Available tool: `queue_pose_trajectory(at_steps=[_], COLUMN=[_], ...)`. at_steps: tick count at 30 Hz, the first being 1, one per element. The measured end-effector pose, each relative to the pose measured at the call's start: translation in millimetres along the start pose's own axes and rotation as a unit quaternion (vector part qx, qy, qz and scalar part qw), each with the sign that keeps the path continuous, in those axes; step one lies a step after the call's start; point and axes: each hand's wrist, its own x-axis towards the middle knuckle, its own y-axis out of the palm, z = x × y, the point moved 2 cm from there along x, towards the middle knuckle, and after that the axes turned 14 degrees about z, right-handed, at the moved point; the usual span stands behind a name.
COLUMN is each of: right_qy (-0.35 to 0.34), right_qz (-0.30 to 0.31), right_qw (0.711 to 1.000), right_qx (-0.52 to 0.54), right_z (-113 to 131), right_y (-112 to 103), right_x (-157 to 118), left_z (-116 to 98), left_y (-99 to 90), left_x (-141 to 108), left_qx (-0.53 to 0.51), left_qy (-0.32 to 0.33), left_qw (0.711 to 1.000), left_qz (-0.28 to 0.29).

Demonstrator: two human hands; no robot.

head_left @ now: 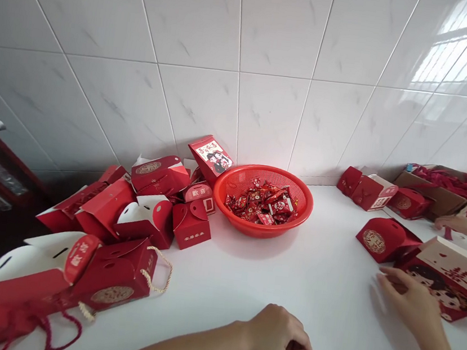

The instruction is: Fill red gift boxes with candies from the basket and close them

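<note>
My left hand (pixel 279 339) rests on the white table, its fingers curled in with nothing seen between them. At the right, my right hand (pixel 409 299) is beside a red box with a gold round emblem (pixel 378 241) and a larger red and cream box with cartoon figures (pixel 451 275). Its thumb and fingers are apart, and its fingertips are close to the boxes; whether they touch is unclear. Beyond both hands, a red plastic basket (pixel 260 230) stands by the wall with many red wrapped candies (pixel 259 202) inside.
Red gift boxes (pixel 148 224) crowd the left side, some open, one with a rope handle (pixel 164 274). At the back right are small red boxes (pixel 374 192) and a cardboard box (pixel 443 198) of dark pink ribbon. Another person's hand (pixel 465 227) reaches in there.
</note>
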Motion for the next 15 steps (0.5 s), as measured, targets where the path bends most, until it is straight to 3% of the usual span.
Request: queue_pose_trajectory(at_steps=[4,6,11,15], right_qy=[-0.077,-0.094,-0.03,-0.06], right_qz=[0.094,0.103,0.061,0.078], right_qw=[0.985,0.982,0.998,0.995], right_qx=[0.119,0.124,0.011,-0.031], right_z=[36.0,41.3,44.4,77.3], right_y=[15.8,18.5,12.1,-3.3], right_x=[16.7,30.8,52.0,74.3], left_z=[-1.1,-0.7,2.8,4.7], left_y=[-1.6,-1.6,-0.2,2.2], left_x=[0.1,0.1,0.1,1.7], left_qx=[0.017,0.019,0.0,-0.016], left_qy=[0.0,0.002,0.015,0.022], left_qw=[1.0,1.0,1.0,0.999], left_qz=[0.0,-0.004,-0.018,-0.024])
